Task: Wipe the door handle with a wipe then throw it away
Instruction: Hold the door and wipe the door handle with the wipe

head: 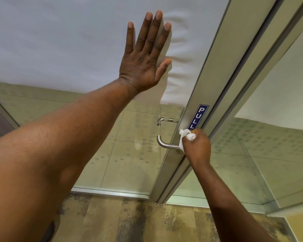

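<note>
Crumpled white wipe (pixel 186 137) in right hand (pixel 197 147) on (apparently brushed-steel) curved door handle (pixel 164 144)

pressed left hand (pixel 143 58) flat, fingers spread, against the frosted glass door (pixel 59 41). gripped a crumpled white wipe (pixel 186 137) in right hand (pixel 197 147), closed around the inner end of the steel door handle (pixel 164 143), just below a blue pull sticker (pixel 198 117).

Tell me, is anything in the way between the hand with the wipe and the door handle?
Nothing visible is. The right hand already presses the white wipe against the door handle where it meets the door frame. The left hand is flat on the frosted glass higher up, well clear.
</note>
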The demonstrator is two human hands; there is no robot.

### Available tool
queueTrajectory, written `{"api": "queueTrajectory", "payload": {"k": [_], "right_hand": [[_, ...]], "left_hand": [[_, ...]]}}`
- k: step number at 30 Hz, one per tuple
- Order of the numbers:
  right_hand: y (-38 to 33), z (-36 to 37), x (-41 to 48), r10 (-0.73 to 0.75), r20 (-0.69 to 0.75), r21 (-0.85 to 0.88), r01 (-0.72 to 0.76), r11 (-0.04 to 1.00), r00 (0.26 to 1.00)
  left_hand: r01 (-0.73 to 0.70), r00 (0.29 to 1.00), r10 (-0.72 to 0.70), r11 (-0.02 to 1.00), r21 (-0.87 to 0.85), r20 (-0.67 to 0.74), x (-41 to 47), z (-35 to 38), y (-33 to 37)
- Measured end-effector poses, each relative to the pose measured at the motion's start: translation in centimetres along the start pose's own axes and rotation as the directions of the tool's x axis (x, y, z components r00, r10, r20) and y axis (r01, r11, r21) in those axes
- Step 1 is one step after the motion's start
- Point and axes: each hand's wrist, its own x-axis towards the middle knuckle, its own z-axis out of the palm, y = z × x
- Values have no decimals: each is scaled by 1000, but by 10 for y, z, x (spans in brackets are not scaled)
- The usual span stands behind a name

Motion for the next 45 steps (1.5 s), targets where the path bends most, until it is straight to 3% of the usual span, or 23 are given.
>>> {"api": "queueTrajectory", "payload": {"k": [5,8,15,21,24,27,30,32,35,37,39,40,42,44,45], "right_hand": [[21,-13,0,127,-172,150,-102,984,977],[45,-16,-7,247,-204,205,-205,957,947],[62,14,-22,422,16,417,-390,821,907],[50,29,-20,475,68,657,-398,640,877],[45,33,-14,566,122,774,-435,460,815],[40,39,-11,657,254,891,-436,126,710],[34,38,-14,625,373,922,-351,-166,685],[33,36,-16,578,443,897,-345,-278,685],[36,33,-15,569,502,865,-361,-349,652],[36,31,-12,597,467,883,-377,-279,652],[36,31,-9,634,377,905,-413,-99,675],[37,31,-8,652,314,900,-436,28,690],[40,31,-9,629,128,794,-458,398,767],[43,29,-10,438,-57,542,-340,768,897],[44,29,-11,282,-99,411,-219,885,954]], "left_hand": [[3,1000,-3,1000,-14,-4,0,-1,0],[3,1000,-3,1000,-1,-3,0,-1,0],[9,1000,-9,1000,5,1,0,-3,-1],[9,1000,-9,1000,16,3,0,-3,0],[14,1000,-14,1000,22,1,0,-3,1],[17,1000,-17,999,32,3,0,-3,1],[16,1000,-16,1000,26,1,0,-4,1],[15,1000,-15,1000,22,1,0,-4,1],[14,1000,-14,999,31,2,0,-4,1],[13,1000,-13,999,34,-2,0,-4,1],[14,1000,-14,1000,28,-6,0,-3,0],[14,1000,-14,999,28,-9,0,-2,1],[17,1000,-16,999,41,-12,0,-1,2],[21,1000,-21,999,46,-16,0,-1,2],[23,1000,-23,999,44,-17,0,-1,2]]}}
